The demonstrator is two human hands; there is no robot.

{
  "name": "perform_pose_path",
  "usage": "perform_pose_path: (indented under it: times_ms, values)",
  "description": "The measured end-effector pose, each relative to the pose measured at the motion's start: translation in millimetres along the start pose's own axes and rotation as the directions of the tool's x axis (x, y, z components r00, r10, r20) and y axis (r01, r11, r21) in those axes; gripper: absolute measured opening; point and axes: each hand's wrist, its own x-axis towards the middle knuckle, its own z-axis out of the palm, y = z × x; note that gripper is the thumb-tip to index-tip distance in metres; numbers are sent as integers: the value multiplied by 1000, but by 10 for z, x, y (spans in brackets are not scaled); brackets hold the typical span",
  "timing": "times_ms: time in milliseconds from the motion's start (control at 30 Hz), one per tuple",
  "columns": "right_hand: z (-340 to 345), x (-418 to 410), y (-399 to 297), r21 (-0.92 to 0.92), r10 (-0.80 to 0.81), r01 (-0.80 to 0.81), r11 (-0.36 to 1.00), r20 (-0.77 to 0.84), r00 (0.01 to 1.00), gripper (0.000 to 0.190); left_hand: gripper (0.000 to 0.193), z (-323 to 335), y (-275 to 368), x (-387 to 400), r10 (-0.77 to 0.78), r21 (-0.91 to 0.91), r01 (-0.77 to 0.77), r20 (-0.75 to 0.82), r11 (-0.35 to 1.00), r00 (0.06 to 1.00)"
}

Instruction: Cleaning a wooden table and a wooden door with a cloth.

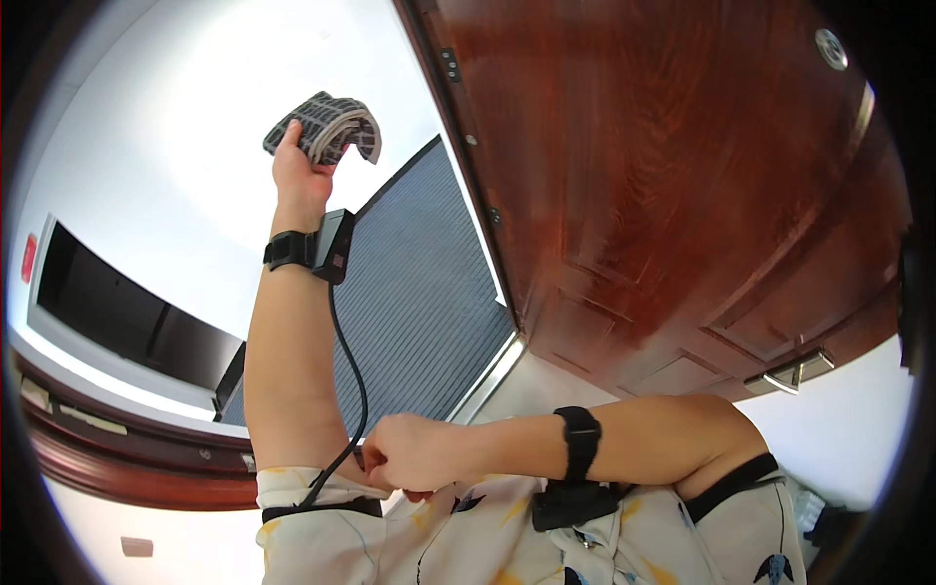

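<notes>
A folded dark checked cloth with a pale underside (325,128) is held up in my left hand (303,164), the thumb lying along its near edge. That arm is stretched out, with a black strapped device (333,247) on the wrist and a black cable running to the sleeve. My right hand (417,453) is bent across the body, its fingers curled on the hem of the left sleeve (314,486) of a pale patterned shirt; the fingertips are partly hidden. A second black strap (581,442) with a device sits around the right wrist.
A reddish-brown wooden door (636,183) with a metal handle (793,373) stands open on the right. Beyond its frame lies a grey ribbed mat (417,270). At the left are a white wall (146,183), a dark opening (139,300) and a curved wooden door-frame piece (146,475).
</notes>
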Motion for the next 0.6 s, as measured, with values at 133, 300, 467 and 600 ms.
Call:
perform_pose_path:
  times_ms: [133,300,467,600]
  values:
    - [-96,-200,-33,-49,-29,26,998,-65,997,16,32,-87,30,56,25,6,-24,-75,1000,997]
    - [11,-54,101,89,3,-12,996,97,995,16,28,-159,-52,137,7,-52,-12,-98,999,995]
    - [137,103,131,398,-133,51,916,181,974,33,30,-145,-125,202,-66,-93,59,-72,994,995]
    - [129,217,152,352,-89,-14,936,274,958,32,30,-164,-90,212,-69,-91,62,-71,994,995]
